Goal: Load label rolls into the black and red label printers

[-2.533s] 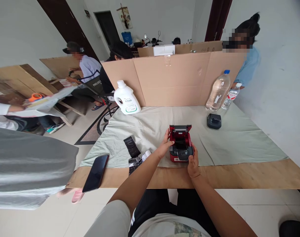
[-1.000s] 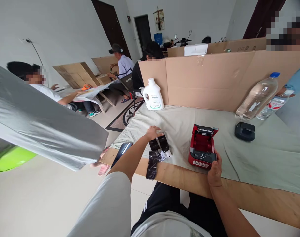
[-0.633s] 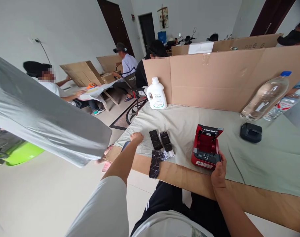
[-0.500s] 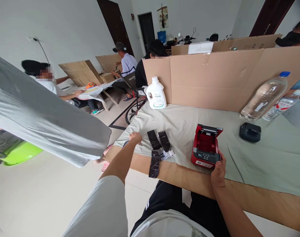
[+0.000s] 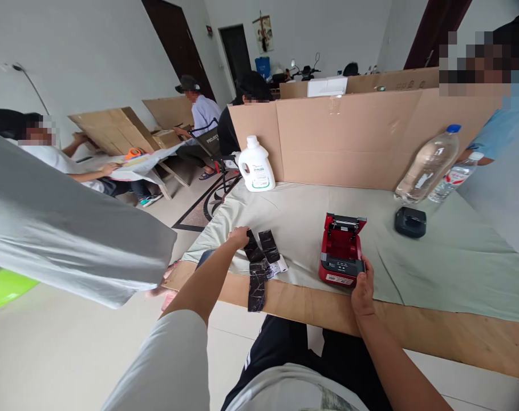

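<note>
Your right hand [image 5: 362, 288] sits at the near edge of the desk [image 5: 434, 334], fingers curled against the front of the red printer [image 5: 341, 257] and touching it; thumb and fingers bracket its near right corner. The printer stands on the pale cloth [image 5: 434, 268], close to the bare wooden strip, with its lid tipped up and back so the red inside shows.

Your left hand [image 5: 238, 237] reaches out to the left, well apart from the printer. Its fingers are bent down onto the nearest of the black wrappers [image 5: 253, 248]; you cannot tell from here whether they pinch it or only press on it. A second black wrapper [image 5: 268, 245] lies just beside the first, a white paper roll [image 5: 279, 266] peeks out next to them, and a third black strip [image 5: 256, 285] hangs over the desk's near edge. A dark phone [image 5: 202, 258] shows partly under your left forearm.

Farther back on the cloth, a small black device [image 5: 410, 222] sits to the right. Behind it lean a big clear bottle [image 5: 428, 165] and a smaller one [image 5: 454, 177]. A white jug [image 5: 255, 165] stands at the far left corner, against the cardboard screen [image 5: 349, 137].

Beyond the screen, other people sit at their own desks.
</note>
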Demonstrator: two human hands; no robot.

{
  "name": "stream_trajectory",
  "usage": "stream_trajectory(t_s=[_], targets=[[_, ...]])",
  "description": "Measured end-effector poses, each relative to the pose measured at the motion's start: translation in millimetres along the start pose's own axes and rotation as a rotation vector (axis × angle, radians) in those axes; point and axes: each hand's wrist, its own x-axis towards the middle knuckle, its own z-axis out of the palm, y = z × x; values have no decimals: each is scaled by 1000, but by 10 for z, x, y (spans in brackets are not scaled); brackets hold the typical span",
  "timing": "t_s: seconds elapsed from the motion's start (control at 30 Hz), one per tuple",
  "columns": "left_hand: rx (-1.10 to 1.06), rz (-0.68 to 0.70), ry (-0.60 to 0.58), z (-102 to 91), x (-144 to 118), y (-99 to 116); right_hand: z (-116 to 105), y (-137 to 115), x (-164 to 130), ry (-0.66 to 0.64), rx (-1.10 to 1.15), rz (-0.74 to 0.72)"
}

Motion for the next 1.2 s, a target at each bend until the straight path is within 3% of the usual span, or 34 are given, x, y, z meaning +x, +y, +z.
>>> stream_trajectory(t_s=[0.13, 0.2, 0.27, 0.4, 0.5, 0.57, 0.63, 0.7, 0.77, 0.9, 1.03, 1.2], targets=[[21, -20, 10, -158, -63, 37, 4, 7, -6, -14, 15, 20], [33, -56, 59, -359, -144, 75, -11, -5, -3, -22, 1, 32], [23, 6, 38, -621, -300, 189, -43, -72, 9, -4, -61, 23], [-300, 625, -336, -1100, -839, 695, -102, -456, 35, 26, -163, -155], [-500, 965, -683, -1210, -1203, 1227, -71, -831, 16, -236, 20, -139], [-624, 1071, -741, -1113, -1291, 1587, -26, -1005, -24, -428, 203, 12], [-707, 1064, -622, -910, -1244, 1915, 6, -1082, -81, -466, 308, 204], [-663, 960, -446, -665, -1118, 2194, 6, -1080, -136, -373, 296, 343], [-530, 851, -296, -450, -993, 2413, -24, -1041, -173, -287, 218, 398], [-246, 759, -51, -242, -906, 2687, -92, -971, -176, -328, 141, 482], [-38, 734, -1, -212, -948, 2824, -87, -911, -150, -349, 166, 501], [51, 769, -19, -170, -937, 2919, -35, -861, -155, -367, 191, 508]])
